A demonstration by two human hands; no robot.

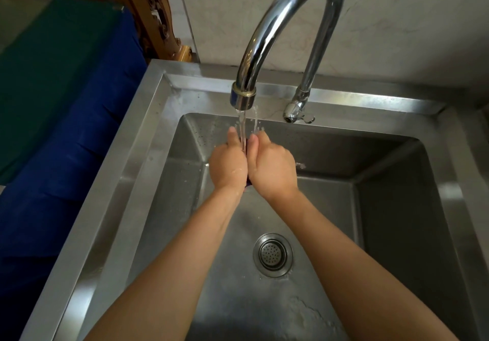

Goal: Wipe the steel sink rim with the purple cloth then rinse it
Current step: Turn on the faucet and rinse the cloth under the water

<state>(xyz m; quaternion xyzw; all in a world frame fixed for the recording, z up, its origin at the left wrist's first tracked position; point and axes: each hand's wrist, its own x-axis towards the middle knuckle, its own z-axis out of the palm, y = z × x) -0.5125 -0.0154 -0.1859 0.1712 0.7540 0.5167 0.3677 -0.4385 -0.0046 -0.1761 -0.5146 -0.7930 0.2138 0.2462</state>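
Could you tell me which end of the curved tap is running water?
The left end, with the brass-ringed nozzle, pours water; the right end only joins the valve.

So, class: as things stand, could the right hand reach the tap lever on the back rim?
Probably yes. The right hand is near the tap lever with nothing between them, though it would have to release the purple cloth.

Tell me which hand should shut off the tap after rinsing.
Right, probably. The right hand lies nearer the tap lever on the back rim; the left hand would have to cross the water stream. Both hold the purple cloth between them.
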